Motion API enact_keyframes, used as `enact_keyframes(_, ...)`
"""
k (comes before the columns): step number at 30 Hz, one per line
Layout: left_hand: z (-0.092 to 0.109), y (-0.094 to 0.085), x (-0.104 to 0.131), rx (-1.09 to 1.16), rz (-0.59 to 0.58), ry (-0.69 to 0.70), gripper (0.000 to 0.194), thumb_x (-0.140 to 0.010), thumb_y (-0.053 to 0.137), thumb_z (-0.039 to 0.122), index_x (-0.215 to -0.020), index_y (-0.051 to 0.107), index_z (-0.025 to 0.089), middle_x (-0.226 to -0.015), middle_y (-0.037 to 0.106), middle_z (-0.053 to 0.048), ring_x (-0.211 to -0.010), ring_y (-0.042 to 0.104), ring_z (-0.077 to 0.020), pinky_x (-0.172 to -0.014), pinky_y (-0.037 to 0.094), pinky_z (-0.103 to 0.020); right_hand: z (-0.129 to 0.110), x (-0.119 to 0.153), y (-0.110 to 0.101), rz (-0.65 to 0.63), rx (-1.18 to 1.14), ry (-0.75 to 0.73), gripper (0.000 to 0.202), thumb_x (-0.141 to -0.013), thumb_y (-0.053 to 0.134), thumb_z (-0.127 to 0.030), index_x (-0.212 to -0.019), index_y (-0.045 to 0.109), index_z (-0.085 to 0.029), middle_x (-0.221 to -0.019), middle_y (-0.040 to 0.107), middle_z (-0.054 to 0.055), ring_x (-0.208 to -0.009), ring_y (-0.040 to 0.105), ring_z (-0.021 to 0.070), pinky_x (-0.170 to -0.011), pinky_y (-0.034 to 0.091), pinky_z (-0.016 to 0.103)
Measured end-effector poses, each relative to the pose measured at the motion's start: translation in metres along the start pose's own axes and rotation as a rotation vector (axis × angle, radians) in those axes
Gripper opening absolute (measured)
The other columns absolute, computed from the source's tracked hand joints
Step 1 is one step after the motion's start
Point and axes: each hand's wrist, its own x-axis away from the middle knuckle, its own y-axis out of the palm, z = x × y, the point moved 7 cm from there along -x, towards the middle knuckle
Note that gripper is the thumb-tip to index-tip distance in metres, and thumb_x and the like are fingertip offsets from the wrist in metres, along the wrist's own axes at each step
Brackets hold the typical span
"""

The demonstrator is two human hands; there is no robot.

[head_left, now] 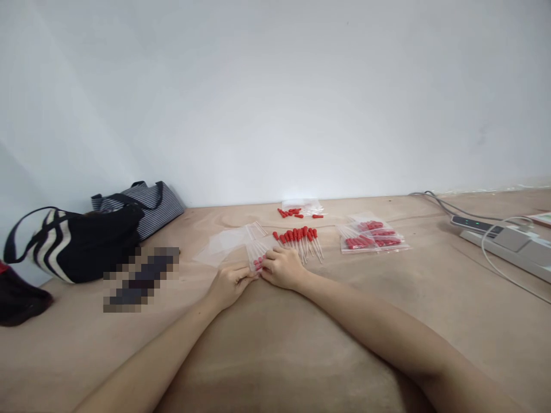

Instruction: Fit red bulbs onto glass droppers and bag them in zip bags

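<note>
A clear plastic bag [255,250] with several red-topped droppers inside lies near the middle of the table, its near edge between my hands. My left hand [230,282] pinches the near left corner of this bag. My right hand [282,267] is closed on its near right edge, hiding part of the red tops. Just beyond my right hand, loose droppers [297,235] with red bulbs and clear stems lie in a row. Flat clear bags [221,244] rest to the left of the held one. Filled bags [372,235] of red-topped droppers are piled on the right.
Loose red bulbs [295,212] and clear stems lie on a bag near the wall. At the left are a black bag [94,241], a striped bag [159,209] and a pixelated dark item [144,281]. A power strip [508,246] with cables is at the right.
</note>
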Motion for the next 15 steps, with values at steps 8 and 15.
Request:
enact_keyframes(8,-0.005,0.000,0.002,0.004,0.024,-0.017,0.026,-0.083,0.048,0.027,-0.062,0.059,0.017,-0.054,0.054,0.002,-0.052,0.051,-0.0095,-0.050,0.038,-0.018,0.015,0.009,-0.003,0.019,-0.085,0.057,0.018,-0.077,0.054,-0.036,-0.076,0.062,-0.020,-0.077,0.060,0.001,-0.073,0.052,0.0131,-0.056,0.031,0.024)
enact_keyframes(15,0.003,-0.004,0.000,-0.141,0.035,0.078,0.016,-0.083,0.047,0.025,-0.076,0.060,0.017,-0.071,0.062,-0.002,-0.064,0.056,-0.0125,-0.060,0.044,-0.022,0.042,0.039,-0.018,0.031,-0.119,0.014,0.020,-0.077,0.054,-0.035,-0.090,0.064,-0.023,-0.080,0.061,0.001,-0.071,0.051,0.0120,-0.059,0.032,0.023)
